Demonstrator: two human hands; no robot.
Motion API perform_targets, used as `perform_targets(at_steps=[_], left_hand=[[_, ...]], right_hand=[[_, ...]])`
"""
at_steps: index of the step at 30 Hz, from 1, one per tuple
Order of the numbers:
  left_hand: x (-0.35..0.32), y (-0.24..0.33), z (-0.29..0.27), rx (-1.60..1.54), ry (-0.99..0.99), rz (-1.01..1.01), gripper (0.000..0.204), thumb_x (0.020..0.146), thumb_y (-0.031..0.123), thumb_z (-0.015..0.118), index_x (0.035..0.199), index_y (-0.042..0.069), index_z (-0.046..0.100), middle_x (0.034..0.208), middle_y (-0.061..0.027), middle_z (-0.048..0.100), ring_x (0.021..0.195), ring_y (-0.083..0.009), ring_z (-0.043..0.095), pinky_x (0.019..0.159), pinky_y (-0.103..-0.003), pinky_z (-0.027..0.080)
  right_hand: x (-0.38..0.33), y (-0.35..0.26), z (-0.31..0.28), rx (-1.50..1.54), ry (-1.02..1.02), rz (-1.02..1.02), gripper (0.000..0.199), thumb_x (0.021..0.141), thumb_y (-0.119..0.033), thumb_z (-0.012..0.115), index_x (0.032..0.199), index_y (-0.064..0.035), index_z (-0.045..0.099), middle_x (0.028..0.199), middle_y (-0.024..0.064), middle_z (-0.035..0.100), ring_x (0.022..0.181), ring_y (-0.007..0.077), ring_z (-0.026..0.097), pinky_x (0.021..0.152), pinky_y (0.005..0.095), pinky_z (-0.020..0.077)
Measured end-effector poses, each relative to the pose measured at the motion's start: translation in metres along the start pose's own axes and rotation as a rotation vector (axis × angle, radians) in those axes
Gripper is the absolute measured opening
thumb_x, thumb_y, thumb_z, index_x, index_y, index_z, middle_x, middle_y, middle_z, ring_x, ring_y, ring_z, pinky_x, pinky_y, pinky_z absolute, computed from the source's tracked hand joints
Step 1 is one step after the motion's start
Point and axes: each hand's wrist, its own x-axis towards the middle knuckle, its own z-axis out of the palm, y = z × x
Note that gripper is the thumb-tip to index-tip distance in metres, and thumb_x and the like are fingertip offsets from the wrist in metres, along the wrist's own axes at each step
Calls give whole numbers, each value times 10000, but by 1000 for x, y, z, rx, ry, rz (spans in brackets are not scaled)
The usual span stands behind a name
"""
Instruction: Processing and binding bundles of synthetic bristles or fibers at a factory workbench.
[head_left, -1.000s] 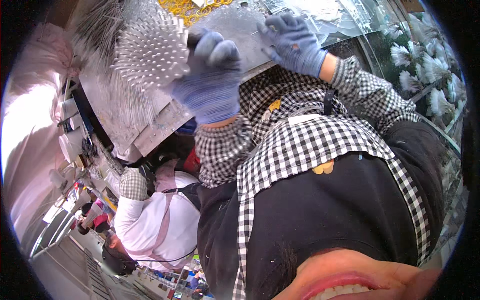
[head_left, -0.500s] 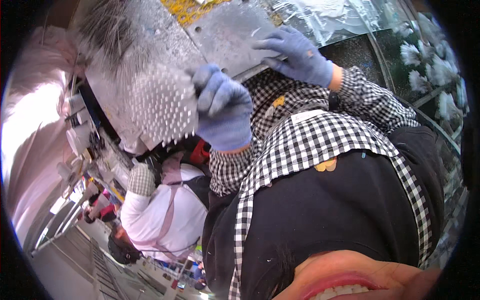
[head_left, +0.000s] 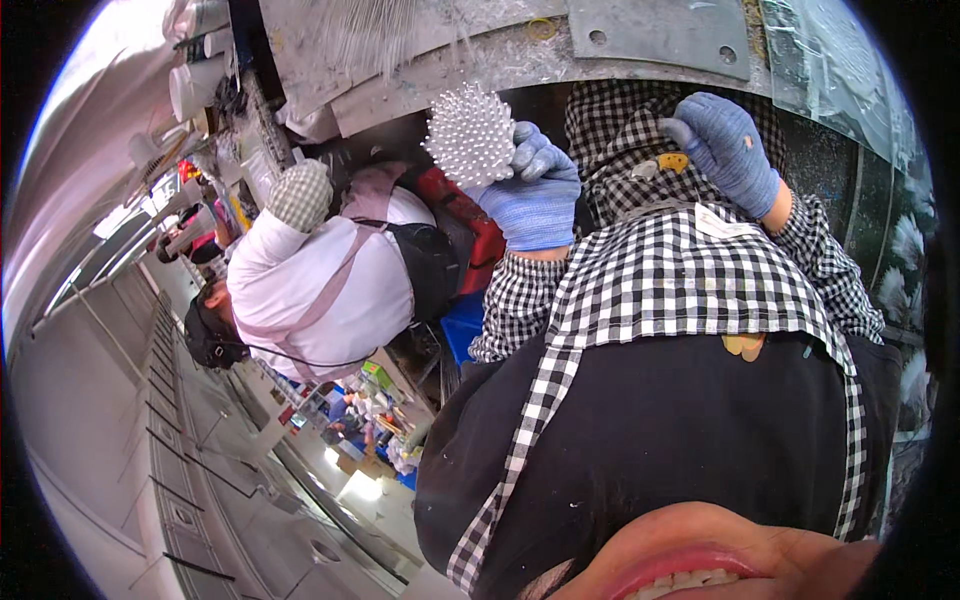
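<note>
In the head view, my left hand (head_left: 530, 190), in a blue-grey knit glove, is closed on the edge of a round bundle of thin filaments (head_left: 470, 137). Its many whitish, bead-like tips point toward me, and pale strands trail away behind it over the bench. My right hand (head_left: 728, 150), gloved alike with a small worn spot, hovers above my checked apron near the bench edge. Its fingers are loosely bent and apart, with nothing visible in them.
A metal plate (head_left: 660, 35) with round holes lies on the grey bench (head_left: 400, 100). Glassy sheets with white smears (head_left: 840, 80) are at the right, white feathery tufts (head_left: 905, 250) below them. A co-worker in a pale top (head_left: 320, 290) sits close on my left.
The view has swung. My right hand has drawn back from the metal plate toward my apron. The bundle in my left hand now shows its tips more end-on and looks smaller.
</note>
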Motion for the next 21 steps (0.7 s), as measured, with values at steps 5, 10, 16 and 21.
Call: perform_targets(at_steps=[5,10,16,21], left_hand=[[1,5,-1,57,108,63,468,841,457,673,977,15,602,851,-90,602,662,-161,578,539,-254,482],[2,10,-4,67,135,111,491,821,479,669,977,20,596,832,-90,604,646,-171,581,522,-256,474],[4,27,14,430,103,201,597,811,474,683,1224,56,574,1177,-126,599,1075,-288,570,904,-462,484],[15,49,54,1006,281,305,645,861,460,645,1309,14,516,1244,-145,596,1138,-298,576,1002,-458,460]], right_hand=[[2,-2,5,212,-30,-3,191,899,-183,666,1053,-77,707,878,86,699,837,253,693,774,332,559],[6,-8,0,141,-75,-67,155,892,-195,679,969,-68,724,788,86,686,748,220,686,700,311,549],[15,-18,-25,453,-47,183,259,950,-275,642,889,-36,718,671,72,636,570,130,572,555,267,475],[47,-31,-36,365,58,45,284,988,-258,596,1096,-3,659,878,38,664,794,105,610,745,233,513]])
